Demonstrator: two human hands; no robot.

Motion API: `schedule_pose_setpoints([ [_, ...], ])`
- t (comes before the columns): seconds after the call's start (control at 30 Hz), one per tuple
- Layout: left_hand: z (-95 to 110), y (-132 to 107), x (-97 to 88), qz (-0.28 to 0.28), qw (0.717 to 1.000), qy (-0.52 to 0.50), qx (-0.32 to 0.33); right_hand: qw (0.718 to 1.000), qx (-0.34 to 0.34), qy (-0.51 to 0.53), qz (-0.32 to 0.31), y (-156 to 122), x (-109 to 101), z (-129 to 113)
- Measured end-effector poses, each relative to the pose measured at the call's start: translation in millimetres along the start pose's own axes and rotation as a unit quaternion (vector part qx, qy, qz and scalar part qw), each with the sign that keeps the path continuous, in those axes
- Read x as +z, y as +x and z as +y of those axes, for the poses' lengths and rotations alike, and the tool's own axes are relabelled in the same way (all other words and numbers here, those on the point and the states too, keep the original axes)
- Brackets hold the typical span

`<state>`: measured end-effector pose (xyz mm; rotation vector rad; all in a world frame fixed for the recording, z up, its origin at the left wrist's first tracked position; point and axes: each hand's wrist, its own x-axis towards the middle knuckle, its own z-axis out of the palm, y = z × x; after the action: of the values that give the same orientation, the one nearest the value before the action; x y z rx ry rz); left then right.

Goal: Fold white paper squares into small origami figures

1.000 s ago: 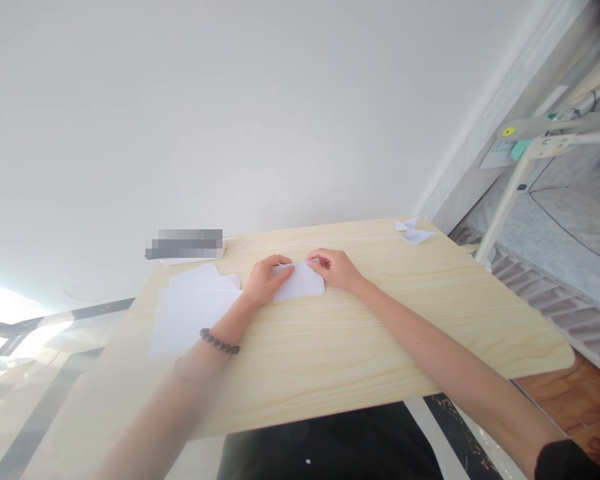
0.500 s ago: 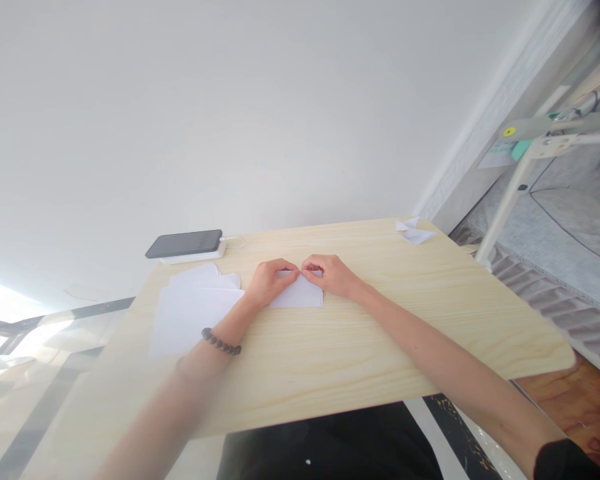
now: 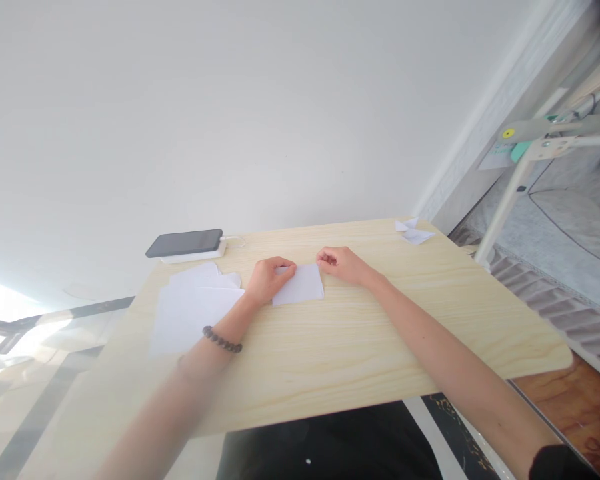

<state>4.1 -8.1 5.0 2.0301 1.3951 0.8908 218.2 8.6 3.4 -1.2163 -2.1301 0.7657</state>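
Observation:
A small folded white paper (image 3: pixel 300 285) lies flat on the light wooden table (image 3: pixel 360 333). My left hand (image 3: pixel 269 279), with a bead bracelet at the wrist, rests on the paper's left edge with its fingers curled and pressing down on it. At the paper's upper right corner sits my right hand (image 3: pixel 341 264), fingers curled and pinched at that corner. Both hands are near the far middle of the table.
A stack of loose white sheets (image 3: pixel 190 310) lies left of my hands. A dark phone (image 3: pixel 185 243) on a white block with a cable sits at the far left edge. A small folded paper piece (image 3: pixel 414 233) rests at the far right corner. A lamp arm (image 3: pixel 530 150) stands to the right.
My hands met at the paper's top middle half a second ago. Now the right hand has slid right to the corner and the paper lies flatter.

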Motion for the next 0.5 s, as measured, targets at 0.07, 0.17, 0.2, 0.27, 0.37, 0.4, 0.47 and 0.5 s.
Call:
schedule_pose_setpoints([
  [0.07, -0.8, 0.5, -0.8, 0.011, 1.0, -0.007, -0.013, 1.0, 0.024, 0.01, 0.001, -0.6, -1.8, 3.1],
  [0.17, -1.6, 0.8, -1.5, 0.02, 0.999, -0.014, -0.024, 0.999, 0.034, 0.037, 0.003, -1.3, -0.8, 3.1],
  [0.2, -1.7, 0.7, -1.5, 0.018, 0.999, -0.016, -0.025, 0.999, 0.03, 0.04, 0.003, -1.3, 0.3, 2.0],
  [0.27, -1.8, 0.2, -1.2, 0.01, 0.999, -0.02, -0.023, 0.999, 0.018, 0.038, 0.005, -1.1, 3.3, -0.6],
  [0.37, -1.9, -0.7, -0.8, -0.005, 1.0, -0.023, -0.016, 1.0, 0.0, 0.023, 0.007, -0.5, 7.5, -2.8],
  [0.4, -2.0, -0.9, -0.8, -0.008, 1.0, -0.023, -0.015, 1.0, -0.004, 0.017, 0.006, -0.2, 8.4, -2.7],
  [0.47, -2.3, -1.0, -1.0, -0.009, 1.0, -0.021, -0.014, 1.0, -0.011, 0.006, 0.003, 0.4, 8.9, -1.2],
  [0.5, -2.7, -0.9, -1.1, -0.008, 1.0, -0.019, -0.014, 1.0, -0.013, 0.004, 0.003, 0.7, 8.4, 0.1],
])
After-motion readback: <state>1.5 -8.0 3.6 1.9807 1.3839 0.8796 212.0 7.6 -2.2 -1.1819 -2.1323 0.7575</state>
